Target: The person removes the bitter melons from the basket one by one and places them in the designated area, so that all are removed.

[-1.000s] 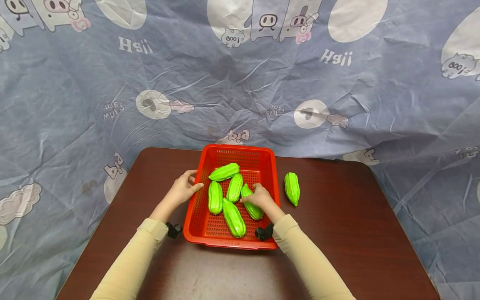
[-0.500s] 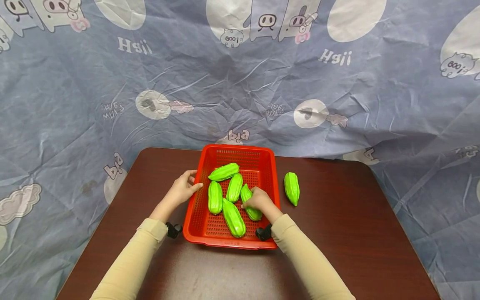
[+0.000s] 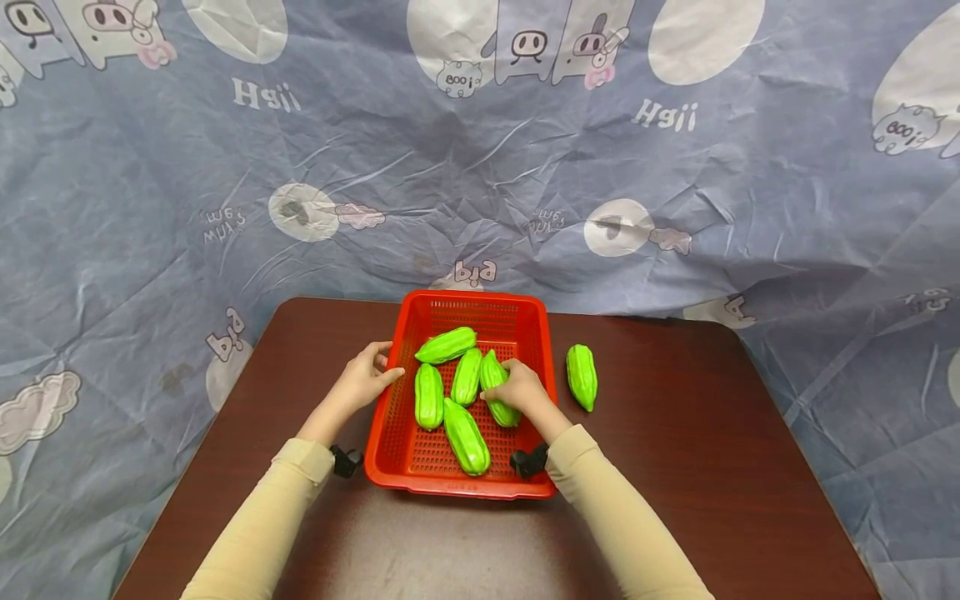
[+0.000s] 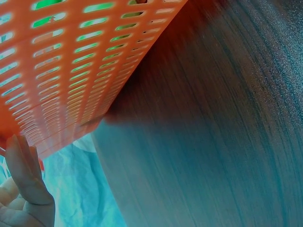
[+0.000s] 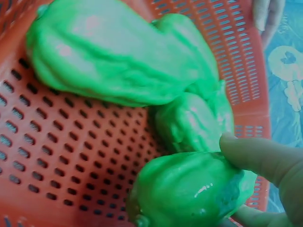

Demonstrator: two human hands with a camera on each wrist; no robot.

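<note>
Vegetable sits pinched in our right hand, inside the red basket. Our left hand holds the basket's left rim, well apart from the vegetable.

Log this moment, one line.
left hand: holds rim of red perforated basket; right hand: grips ribbed green gourd in basket; basket: four other gourds; table: one gourd

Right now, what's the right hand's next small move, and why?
Probably set the green gourd down on the floor of the red basket and let go. The right hand grips it inside the basket's walls, with bare perforated floor beside it, and the left hand holds the rim. I can't tell whether the gourd touches the floor.
</note>
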